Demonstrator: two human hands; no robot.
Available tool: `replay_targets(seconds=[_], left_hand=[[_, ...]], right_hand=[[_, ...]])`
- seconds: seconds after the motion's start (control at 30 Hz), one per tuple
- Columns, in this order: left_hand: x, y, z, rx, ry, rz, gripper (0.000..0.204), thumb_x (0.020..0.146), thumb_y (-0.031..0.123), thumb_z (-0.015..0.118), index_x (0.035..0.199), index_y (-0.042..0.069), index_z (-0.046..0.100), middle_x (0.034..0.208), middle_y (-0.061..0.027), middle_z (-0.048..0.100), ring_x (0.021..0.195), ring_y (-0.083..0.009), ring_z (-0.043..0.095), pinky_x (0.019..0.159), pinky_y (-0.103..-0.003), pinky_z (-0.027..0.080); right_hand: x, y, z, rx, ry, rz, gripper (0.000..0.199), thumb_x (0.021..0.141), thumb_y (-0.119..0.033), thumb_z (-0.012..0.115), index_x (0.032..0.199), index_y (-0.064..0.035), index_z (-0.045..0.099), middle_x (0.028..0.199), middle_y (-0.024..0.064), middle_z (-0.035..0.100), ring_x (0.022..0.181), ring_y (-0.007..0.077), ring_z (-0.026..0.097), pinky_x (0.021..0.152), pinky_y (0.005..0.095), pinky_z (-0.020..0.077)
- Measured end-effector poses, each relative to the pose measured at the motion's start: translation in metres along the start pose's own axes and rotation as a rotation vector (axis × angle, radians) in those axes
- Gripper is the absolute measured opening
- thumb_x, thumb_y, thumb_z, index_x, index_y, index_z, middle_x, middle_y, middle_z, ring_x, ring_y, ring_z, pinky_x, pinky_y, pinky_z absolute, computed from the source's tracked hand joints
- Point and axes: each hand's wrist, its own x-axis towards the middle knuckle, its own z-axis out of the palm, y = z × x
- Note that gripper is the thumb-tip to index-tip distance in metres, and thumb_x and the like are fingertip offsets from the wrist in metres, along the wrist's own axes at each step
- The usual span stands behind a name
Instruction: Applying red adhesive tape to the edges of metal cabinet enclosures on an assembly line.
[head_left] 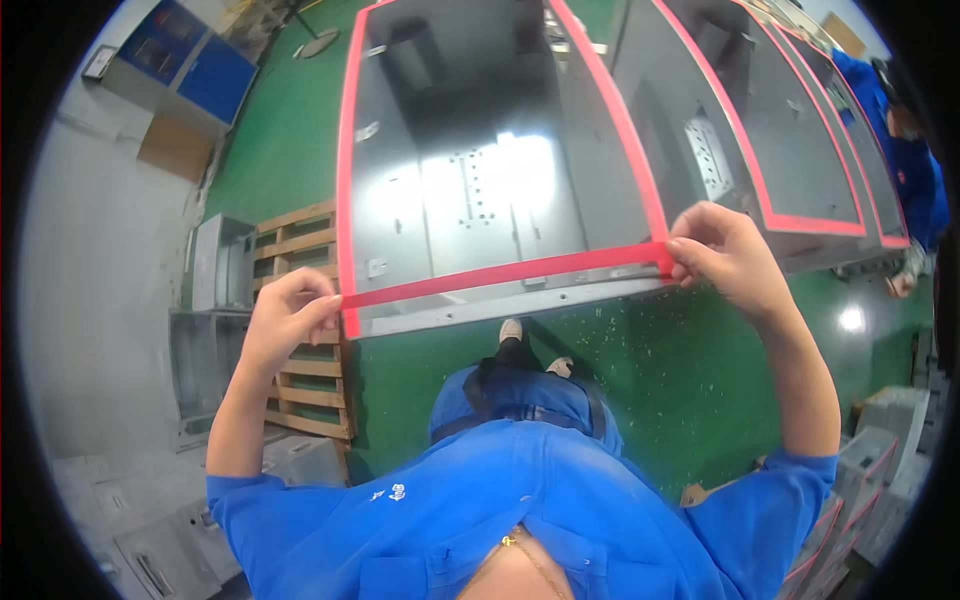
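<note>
A strip of red tape (505,272) is stretched between my two hands across the near edge of a grey metal cabinet (450,316). My left hand (287,320) pinches its left end by the near left corner, lower than the right end. At the near right corner my right hand (735,258) is closed on the other end, its thumb and forefinger together. Red tape also lines the left edge (348,170) and right edge (625,130) of the cabinet's opening. Whether the stretched strip touches the metal rim along its length, I cannot tell.
More grey cabinets with red-taped rims (815,226) stand to the right, where another person in blue (915,185) is partly visible. A wooden pallet (310,370) lies at the left, beside grey metal boxes (215,350). The floor (400,420) is green.
</note>
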Motion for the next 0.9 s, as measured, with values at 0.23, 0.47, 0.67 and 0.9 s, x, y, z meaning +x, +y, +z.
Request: replay_targets(seconds=[0.23, 0.47, 0.67, 0.9], left_hand=[[-0.009, 0.004, -0.002, 0.005, -0.026, -0.117, 0.013, 0.080, 0.012, 0.062, 0.078, 0.000, 0.059, 0.058, -0.0023, 0.054, 0.047, -0.0046, 0.046, 0.041, -0.017, 0.032], [-0.010, 0.004, 0.003, -0.091, -0.048, -0.136, 0.013, 0.079, 0.012, 0.063, 0.077, 0.001, 0.057, 0.058, -0.0021, 0.054, 0.044, -0.0034, 0.043, 0.037, -0.017, 0.028], [-0.008, 0.003, 0.002, -0.050, -0.053, -0.173, 0.013, 0.078, 0.013, 0.064, 0.077, 0.001, 0.058, 0.060, -0.0018, 0.056, 0.049, -0.0052, 0.048, 0.042, -0.017, 0.033], [-0.001, -0.007, 0.000, -0.127, -0.064, -0.126, 0.014, 0.078, 0.010, 0.063, 0.075, 0.000, 0.056, 0.061, -0.0046, 0.056, 0.045, -0.0039, 0.045, 0.037, -0.016, 0.030]], right_hand=[[0.005, 0.004, -0.007, -0.075, -0.121, -0.041, 0.010, 0.080, -0.009, 0.056, 0.080, 0.0002, 0.053, 0.065, 0.0012, 0.053, 0.058, 0.0059, 0.048, 0.052, 0.0203, 0.0400], [0.004, 0.007, -0.009, -0.124, -0.115, -0.020, 0.010, 0.078, -0.008, 0.057, 0.076, -0.0001, 0.052, 0.064, 0.0016, 0.054, 0.058, 0.0064, 0.049, 0.052, 0.0207, 0.0399], [0.008, 0.006, -0.014, -0.179, -0.151, -0.062, 0.010, 0.078, -0.007, 0.056, 0.078, 0.0024, 0.055, 0.066, 0.0032, 0.056, 0.060, 0.0083, 0.052, 0.055, 0.0228, 0.0427], [0.011, 0.003, -0.021, -0.269, -0.185, -0.017, 0.015, 0.076, -0.011, 0.058, 0.081, 0.0035, 0.057, 0.072, 0.0087, 0.059, 0.068, 0.0142, 0.056, 0.063, 0.0280, 0.0450]])
